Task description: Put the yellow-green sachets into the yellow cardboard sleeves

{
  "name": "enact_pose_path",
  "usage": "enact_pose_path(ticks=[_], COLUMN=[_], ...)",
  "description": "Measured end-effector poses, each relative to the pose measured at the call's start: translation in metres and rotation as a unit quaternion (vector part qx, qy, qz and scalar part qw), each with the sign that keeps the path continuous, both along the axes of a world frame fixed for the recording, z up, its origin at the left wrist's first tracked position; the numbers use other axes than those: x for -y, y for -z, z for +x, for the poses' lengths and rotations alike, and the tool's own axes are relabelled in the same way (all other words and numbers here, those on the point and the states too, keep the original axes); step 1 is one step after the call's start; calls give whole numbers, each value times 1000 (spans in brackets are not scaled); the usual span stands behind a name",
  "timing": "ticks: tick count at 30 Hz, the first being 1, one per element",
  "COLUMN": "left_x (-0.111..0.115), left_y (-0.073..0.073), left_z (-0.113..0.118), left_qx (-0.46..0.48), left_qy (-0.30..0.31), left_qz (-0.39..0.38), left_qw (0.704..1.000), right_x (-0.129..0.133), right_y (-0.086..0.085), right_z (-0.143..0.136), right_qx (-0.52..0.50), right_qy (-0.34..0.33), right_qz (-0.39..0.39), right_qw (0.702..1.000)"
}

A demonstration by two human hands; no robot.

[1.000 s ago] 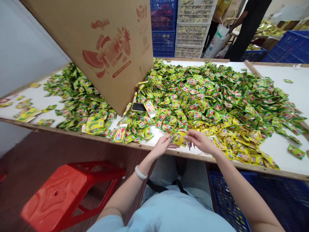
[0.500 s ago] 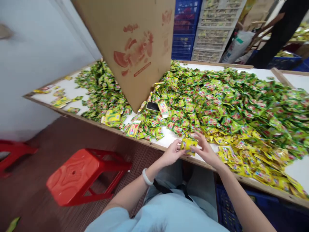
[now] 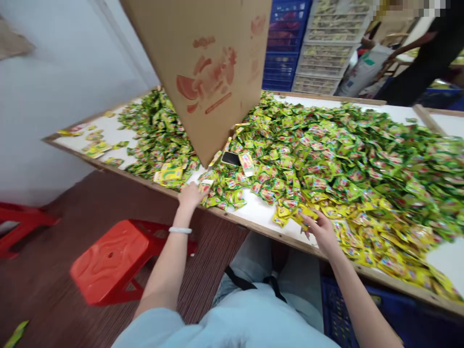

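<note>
My left hand (image 3: 192, 195) is at the table's front edge, its fingers closed on a small printed carton (image 3: 206, 184) with a white flap, partly hidden by the hand. Farther right, my right hand (image 3: 322, 231) pinches a yellow candy packet (image 3: 303, 215) just above the table. More yellow packets (image 3: 284, 212) lie against it on the left. A loose heap of yellow packets (image 3: 391, 241) spreads to the right of this hand. Behind it rises a large pile of green packets (image 3: 348, 150). A similar small carton (image 3: 246, 164) rests beside a dark-screened phone (image 3: 231, 158).
A big cardboard box (image 3: 213, 72) stands tilted among the packets. Flat yellow cartons (image 3: 169, 174) lie left of my left hand. A red stool (image 3: 108, 261) is on the floor. Crates (image 3: 322, 58) are stacked behind the table; a person (image 3: 431, 58) stands at the far right.
My hands have parted from the yellow packet they held together. My left hand has moved left to the small carton; my right has shifted slightly right with a yellow packet.
</note>
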State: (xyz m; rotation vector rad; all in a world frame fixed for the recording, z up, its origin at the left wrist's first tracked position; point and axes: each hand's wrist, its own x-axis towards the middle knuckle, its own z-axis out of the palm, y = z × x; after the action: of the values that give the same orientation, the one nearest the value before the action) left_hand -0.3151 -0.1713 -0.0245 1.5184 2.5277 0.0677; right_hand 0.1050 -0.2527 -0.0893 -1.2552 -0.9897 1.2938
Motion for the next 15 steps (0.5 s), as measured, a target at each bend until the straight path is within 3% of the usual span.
enact_pose_path(ticks=[3,5,7,9,10,12,15], left_x=[-12,-13,-8,2,9,24,49], left_y=[11,12,7,1,-1,-1,4], left_z=[-17,-17,-7,14,30,69,134], left_qx=[8,19,71,204,296,492,637], left_qy=[19,27,38,72,102,192,270], left_qz=[-11,45,126,183,181,98,-36], left_qw=[1000,998,989,959,933,843,721], right_x=[-2,-2,1,3,4,4,3], right_y=[-2,-4,-10,-20,-28,-48,-80], right_z=[-3,-4,-2,1,2,0,-13], right_qx=[-56,-65,-66,-59,-49,-27,-7], right_qy=[-4,-7,-13,-32,-41,-52,-60], right_qz=[-1,5,10,16,23,52,121], right_qw=[998,998,998,998,998,997,991])
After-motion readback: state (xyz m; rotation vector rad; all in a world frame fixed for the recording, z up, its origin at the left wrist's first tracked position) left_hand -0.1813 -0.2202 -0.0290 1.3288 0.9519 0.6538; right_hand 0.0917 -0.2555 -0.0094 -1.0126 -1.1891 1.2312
